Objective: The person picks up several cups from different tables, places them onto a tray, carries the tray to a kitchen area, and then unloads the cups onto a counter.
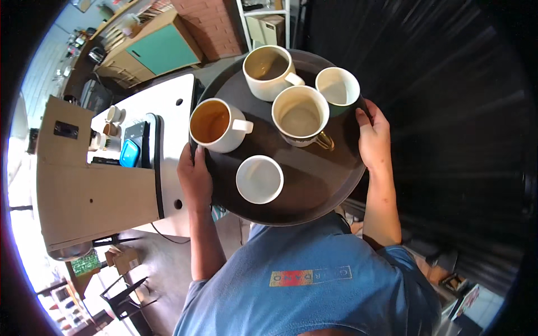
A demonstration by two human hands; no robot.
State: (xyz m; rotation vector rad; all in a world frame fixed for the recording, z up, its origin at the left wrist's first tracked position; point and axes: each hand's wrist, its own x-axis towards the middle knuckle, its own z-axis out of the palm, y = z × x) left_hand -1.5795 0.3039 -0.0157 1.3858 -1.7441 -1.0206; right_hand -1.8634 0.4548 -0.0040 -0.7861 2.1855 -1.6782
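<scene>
A round dark brown serving tray (319,185) is held up in front of my body. My left hand (195,175) grips its left rim, thumb on top, and my right hand (374,136) grips the right rim the same way. Several cups stand upright on it. A white mug (227,137) with a brown-stained inside is closest to my left hand. Another white mug (269,87) stands at the far side. A mug with a gold handle (297,139) sits in the middle. Near my right thumb is a handleless cup (339,103), and a small white cup (260,187) is nearest me.
To the left is a white counter (174,101) with a black device (147,137), a blue item (129,153) and several cups. A green-fronted cabinet (165,49) stands farther back. A dark ribbed surface (448,123) runs along the right. A black chair (126,297) is at lower left.
</scene>
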